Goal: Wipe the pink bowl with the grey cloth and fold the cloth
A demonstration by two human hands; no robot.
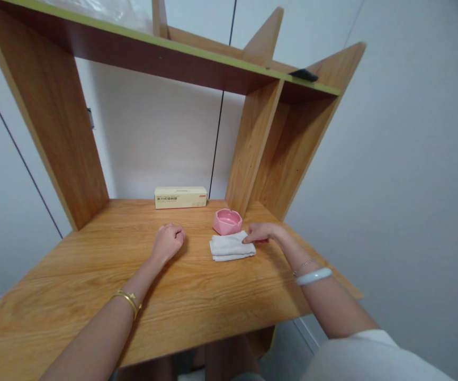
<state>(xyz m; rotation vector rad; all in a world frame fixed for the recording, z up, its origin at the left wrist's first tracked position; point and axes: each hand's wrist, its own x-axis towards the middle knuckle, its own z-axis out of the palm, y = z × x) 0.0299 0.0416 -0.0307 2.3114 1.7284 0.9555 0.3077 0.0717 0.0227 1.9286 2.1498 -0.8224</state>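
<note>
My left hand (169, 241) rests on the desk as a loose fist, with nothing showing in it. A folded white cloth (231, 247) lies flat to the right of it. At the cloth's right end, my right hand (259, 233) grips its upper corner, the thumb on top and the other fingers curled at the side. Just behind the cloth stands a pink ashtray (227, 222), close against its back edge. No object shows inside the ashtray.
A long cream-coloured box (180, 198) stands at the back of the wooden desk (197, 296). Wooden uprights and an overhead shelf (165, 58) frame the desk. On the shelf lie a dark flat object (304, 75) and clear plastic wrapping (105, 13). The right wall is close.
</note>
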